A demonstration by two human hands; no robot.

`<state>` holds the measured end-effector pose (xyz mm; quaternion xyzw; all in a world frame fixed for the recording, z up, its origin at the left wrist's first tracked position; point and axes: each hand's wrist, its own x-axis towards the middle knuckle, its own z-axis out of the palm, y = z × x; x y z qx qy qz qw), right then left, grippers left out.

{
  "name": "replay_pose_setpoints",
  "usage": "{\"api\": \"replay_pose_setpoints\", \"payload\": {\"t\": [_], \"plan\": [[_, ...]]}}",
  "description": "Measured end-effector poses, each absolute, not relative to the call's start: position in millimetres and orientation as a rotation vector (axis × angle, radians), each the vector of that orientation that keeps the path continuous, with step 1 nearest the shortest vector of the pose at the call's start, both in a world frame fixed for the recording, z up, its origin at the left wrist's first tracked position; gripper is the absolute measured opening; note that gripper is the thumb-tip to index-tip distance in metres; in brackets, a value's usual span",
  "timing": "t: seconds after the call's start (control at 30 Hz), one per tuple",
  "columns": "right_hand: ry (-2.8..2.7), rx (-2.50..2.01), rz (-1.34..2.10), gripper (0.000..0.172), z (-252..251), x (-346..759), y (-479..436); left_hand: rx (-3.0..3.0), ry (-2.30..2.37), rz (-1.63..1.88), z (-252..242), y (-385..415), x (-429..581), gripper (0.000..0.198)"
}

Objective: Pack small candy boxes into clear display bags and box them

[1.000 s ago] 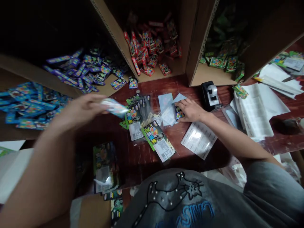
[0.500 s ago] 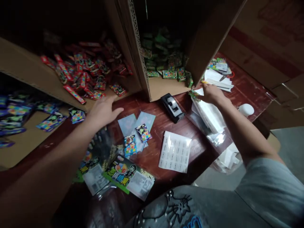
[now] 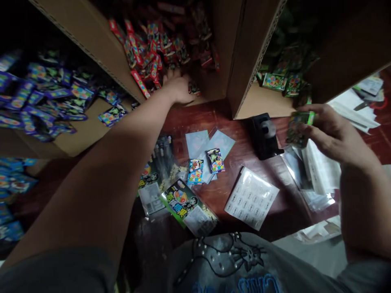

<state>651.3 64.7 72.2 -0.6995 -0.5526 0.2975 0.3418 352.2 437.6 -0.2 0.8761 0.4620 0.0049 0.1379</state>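
My left hand [image 3: 177, 87] reaches into the cardboard box of small red packets [image 3: 154, 53]. Its fingers stretch forward among them, with the tips partly hidden in shadow. One dark red packet [image 3: 194, 88] lies right beside this hand. Over the table's right side, my right hand [image 3: 330, 132] pinches a green packet [image 3: 298, 128] between thumb and fingers, near the green packets' box. Between the hands, a blue packet [image 3: 195, 171] and a purple packet [image 3: 215, 160] rest on pale translucent cards [image 3: 197, 142].
A black tape dispenser [image 3: 265, 136] and a sticker sheet [image 3: 252, 198] lie on the red-brown table [image 3: 210, 116]. Printed black-and-green bags [image 3: 186, 203] are at the front. Boxes hold purple packets [image 3: 61, 95] and green packets [image 3: 275, 81]. Clear bags [image 3: 317, 175] lie at right.
My left hand has moved from the table edge into the box of red packets. My right hand has come back from the green packets' box corner, holding a green packet. The view has shifted left.
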Motion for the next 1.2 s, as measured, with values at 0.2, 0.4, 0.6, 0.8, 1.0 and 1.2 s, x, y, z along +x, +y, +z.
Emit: {"api": "replay_pose_setpoints", "payload": {"t": [0.2, 0.4, 0.6, 0.8, 1.0, 1.2], "plan": [[-1.423, -1.758, 1.011, 0.036, 11, 527, 115, 2.587, 1.176, -0.09, 19, 394, 352, 0.093], [-2.118, -1.836, 0.587, 0.069, 0, 534, 121, 2.556, 1.075, 0.052, 5, 373, 330, 0.099], [-2.743, -1.739, 0.717, 0.086, 21, 544, 131, 2.57, 0.744, 0.178, 9, 310, 322, 0.094], [-2.378, -2.306, 0.344, 0.072, 20, 525, 136, 2.549, 0.657, 0.223, 3, 249, 324, 0.092], [-2.338, -2.216, 0.396, 0.093, 17, 546, 120, 2.514, 0.735, 0.223, -11, 219, 332, 0.109], [-2.557, -1.898, 0.481, 0.11, 16, 572, 121, 2.425, 0.696, 0.401, 0, 214, 341, 0.077]]}}
